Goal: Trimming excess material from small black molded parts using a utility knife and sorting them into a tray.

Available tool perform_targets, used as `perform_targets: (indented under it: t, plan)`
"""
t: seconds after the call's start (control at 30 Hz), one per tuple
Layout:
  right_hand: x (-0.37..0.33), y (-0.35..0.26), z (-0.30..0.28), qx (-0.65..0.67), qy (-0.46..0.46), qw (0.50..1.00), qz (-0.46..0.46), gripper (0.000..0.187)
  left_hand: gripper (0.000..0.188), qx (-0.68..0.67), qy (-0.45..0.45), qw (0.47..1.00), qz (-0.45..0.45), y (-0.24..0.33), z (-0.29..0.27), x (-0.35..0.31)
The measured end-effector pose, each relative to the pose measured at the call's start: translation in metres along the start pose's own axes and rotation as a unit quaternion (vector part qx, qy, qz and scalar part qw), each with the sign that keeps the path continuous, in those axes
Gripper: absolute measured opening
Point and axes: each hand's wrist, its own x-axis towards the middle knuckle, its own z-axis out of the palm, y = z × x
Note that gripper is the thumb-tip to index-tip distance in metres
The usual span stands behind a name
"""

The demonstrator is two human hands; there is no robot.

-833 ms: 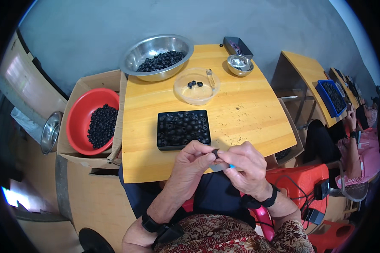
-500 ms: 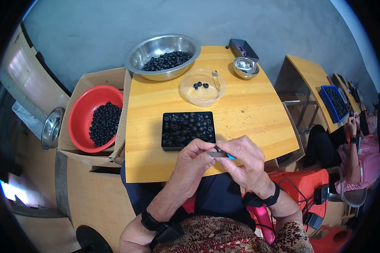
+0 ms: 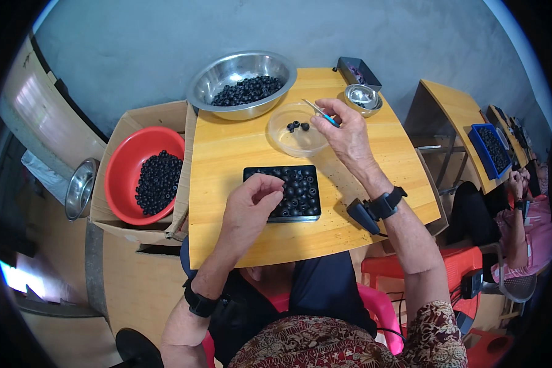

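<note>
Berries, 3 or so dark ones, sit in the clear plastic bowl on the desk, just left of my right hand. That hand hovers over the bowl's right rim, grip pinched together on a small blue-handled tool, scissors or tweezers, cannot tell which; its metal tip points up-left over the bowl, above and apart from the berries. No berry visible at the tip.

Left hand rests on the near-left corner of the black tray of berries, fingers curled down onto them; cannot tell if the grip has 1 clamped, the fingertips hide it.

My read on doing this well: keep the tool tip low over the bowl's middle so anything released lands inside, not on the rim. With the left, take just 1 berry, lightly, no squashing neighbours, and don't shove the tray.

Steel bowl of berries behind, red basin in a cardboard box at left.
</note>
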Motion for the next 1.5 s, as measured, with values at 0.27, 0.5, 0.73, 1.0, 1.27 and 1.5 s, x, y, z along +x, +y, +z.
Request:
perform_targets:
  t: [0.27,0.5,0.73,1.0,1.27,1.5]
  plan:
    - [-0.059,-0.013,-0.028,0.032,-0.025,0.999,0.003,0.018,0.024,0.418,-0.016,0.877,0.237,-0.010,0.000,0.027]
    - [-0.102,-0.019,-0.049,0.083,-0.036,0.994,0.065,0.014,0.026,0.469,-0.024,0.850,0.237,-0.003,0.012,0.030]
    - [-0.134,-0.040,-0.048,0.175,-0.084,0.980,0.031,0.018,0.027,-0.081,-0.129,0.988,0.000,0.028,0.031,-0.006]
    - [-0.145,-0.047,-0.051,0.215,-0.082,0.973,0.022,0.021,0.019,-0.182,-0.107,0.978,-0.002,0.021,0.045,-0.038]
    - [-0.153,-0.056,-0.048,0.217,-0.052,0.975,-0.008,0.021,0.019,-0.245,-0.078,0.966,0.019,0.011,0.050,-0.053]
    - [-0.153,-0.059,-0.052,0.134,-0.074,0.986,-0.061,0.025,0.021,-0.245,-0.087,0.965,0.043,0.003,0.052,-0.054]
